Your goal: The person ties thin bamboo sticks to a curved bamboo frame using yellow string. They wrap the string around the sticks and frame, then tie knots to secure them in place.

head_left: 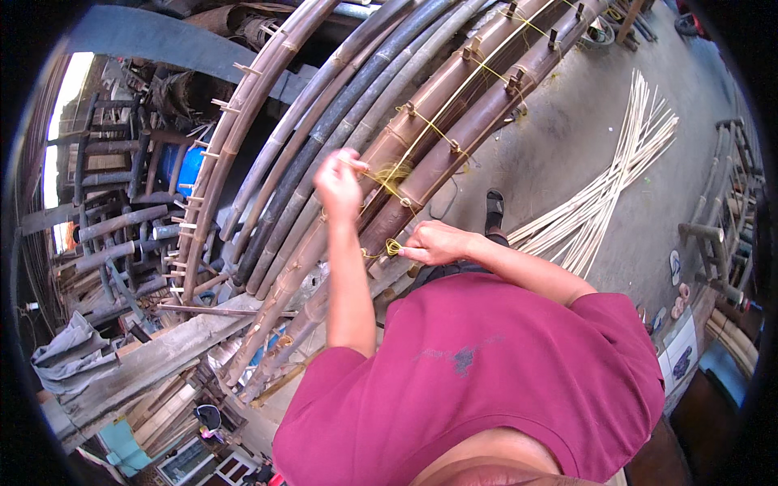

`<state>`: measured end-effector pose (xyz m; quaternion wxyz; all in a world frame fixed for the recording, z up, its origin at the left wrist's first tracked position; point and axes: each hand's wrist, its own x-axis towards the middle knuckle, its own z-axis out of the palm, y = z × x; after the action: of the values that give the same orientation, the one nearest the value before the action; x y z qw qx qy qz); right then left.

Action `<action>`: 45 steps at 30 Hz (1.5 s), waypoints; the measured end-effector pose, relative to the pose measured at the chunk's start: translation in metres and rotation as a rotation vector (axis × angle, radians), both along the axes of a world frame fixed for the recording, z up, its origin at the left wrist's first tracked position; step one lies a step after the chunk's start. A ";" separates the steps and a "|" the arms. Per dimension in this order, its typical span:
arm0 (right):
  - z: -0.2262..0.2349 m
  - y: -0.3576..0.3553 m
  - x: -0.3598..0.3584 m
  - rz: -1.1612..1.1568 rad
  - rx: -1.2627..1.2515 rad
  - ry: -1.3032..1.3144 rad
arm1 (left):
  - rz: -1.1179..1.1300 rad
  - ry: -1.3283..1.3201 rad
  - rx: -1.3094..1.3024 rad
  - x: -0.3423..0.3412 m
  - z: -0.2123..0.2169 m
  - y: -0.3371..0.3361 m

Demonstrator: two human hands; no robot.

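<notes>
Yellow twine (385,182) runs across two long brown bamboo poles (405,142) (442,172) lying side by side in front of me. My left hand (339,180) is raised over the left pole, its fingers pinched on a strand of that twine. Beside the right pole, my right hand (436,243) has its fingers closed round a small looped bundle of yellow twine (393,246). Short wooden pegs (466,53) stand up from the poles, with twine tied around several of them. A taut pale strand (429,121) stretches lengthwise between the poles.
Several dark bamboo poles (312,158) lie to the left, near a curved pegged pole (227,146). A pile of thin pale bamboo strips (600,186) rests on the concrete floor (559,138) at right. A weathered wooden beam (154,360) crosses the lower left. A bamboo frame (713,211) stands far right.
</notes>
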<state>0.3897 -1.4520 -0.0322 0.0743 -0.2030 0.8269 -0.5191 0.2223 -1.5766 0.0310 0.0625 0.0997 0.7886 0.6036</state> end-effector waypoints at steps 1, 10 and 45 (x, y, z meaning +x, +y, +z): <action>0.000 0.003 0.004 0.000 0.023 0.061 | 0.087 -0.028 0.122 -0.026 0.008 0.001; 0.009 -0.033 -0.001 -0.032 0.362 0.214 | -0.107 0.152 -0.739 -0.105 -0.074 -0.058; -0.002 -0.139 0.006 0.069 0.059 -0.008 | -0.040 0.099 0.063 0.022 0.004 -0.138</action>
<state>0.3954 -1.5909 -0.0344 0.1014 -0.2273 0.8340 -0.4924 0.2441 -1.7145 0.0349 0.0320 0.1471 0.7692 0.6210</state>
